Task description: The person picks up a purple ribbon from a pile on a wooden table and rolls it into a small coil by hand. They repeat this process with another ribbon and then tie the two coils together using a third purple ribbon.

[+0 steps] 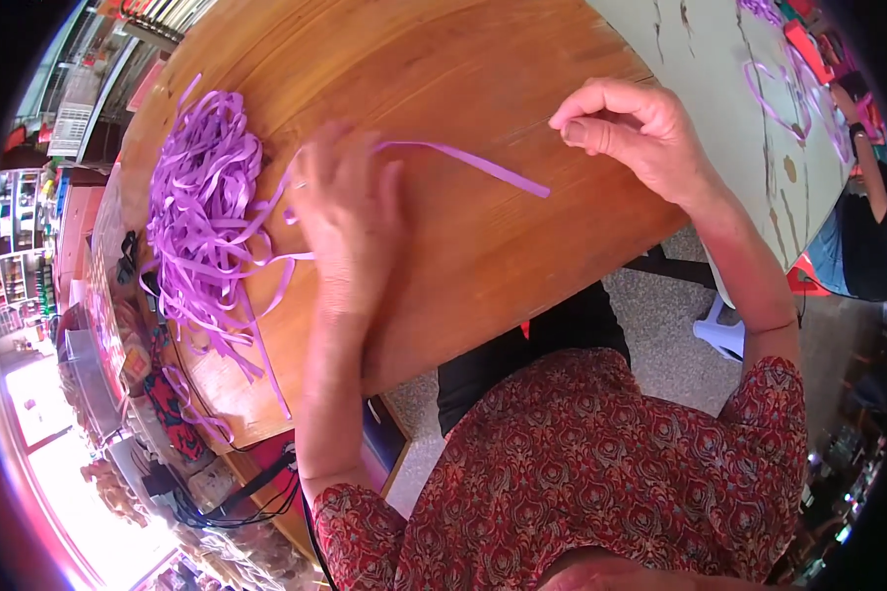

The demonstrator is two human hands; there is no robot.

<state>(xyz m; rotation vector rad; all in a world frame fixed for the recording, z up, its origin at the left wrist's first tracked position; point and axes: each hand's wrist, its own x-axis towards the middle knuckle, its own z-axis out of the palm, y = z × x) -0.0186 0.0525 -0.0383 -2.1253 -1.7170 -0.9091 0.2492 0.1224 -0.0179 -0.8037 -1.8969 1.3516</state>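
A tangled heap of purple ribbon (202,197) lies on the left part of the wooden table. Beside it is my left hand (345,212), its fingers smeared by motion. Ribbon runs from the heap to this hand; whether the fingers grip it is unclear. From behind the hand a single strip of purple ribbon (478,163) reaches right, its cut end free above the tabletop. My right hand (636,133) is raised over the right side of the table, thumb and forefinger pinched together. A very faint thin line shows near those fingertips, too fine to name.
The wooden table (443,286) has a curved front edge before me. A pale, cracked table (749,128) adjoins it on the right, with purple loops (779,98) on it and another person's arm (867,167) beside it. Black cables (237,502) and clutter sit at lower left.
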